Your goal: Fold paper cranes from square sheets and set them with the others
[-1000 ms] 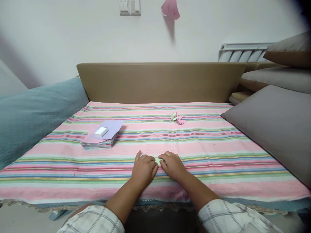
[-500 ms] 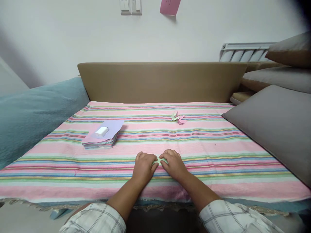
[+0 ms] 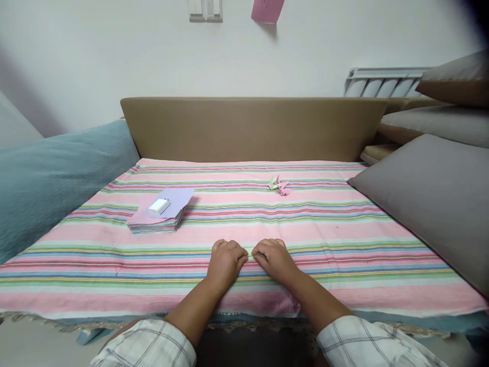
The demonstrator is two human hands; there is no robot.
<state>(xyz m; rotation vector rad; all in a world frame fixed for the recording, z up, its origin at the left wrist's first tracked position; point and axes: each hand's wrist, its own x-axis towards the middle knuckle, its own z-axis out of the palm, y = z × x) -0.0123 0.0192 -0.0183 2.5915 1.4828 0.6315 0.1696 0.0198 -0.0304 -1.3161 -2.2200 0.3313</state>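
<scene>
Striped cloth (image 3: 114, 300): spread wide | paper stack (image 3: 155, 225): on its left part | left hand (image 3: 225, 264), right hand (image 3: 275, 260): near front middle | charger (image 3: 159, 206): atop the stack | green paper (image 3: 250, 255): thin edge showing between the hands, pinched by both hands' fingers

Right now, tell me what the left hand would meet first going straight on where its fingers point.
Probably the right hand, just across a narrow gap where green paper shows; exact depth is unclear.

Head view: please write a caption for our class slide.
Two hands pinch a small green piece over striped cloth, a paper stack lying to the left.
</scene>
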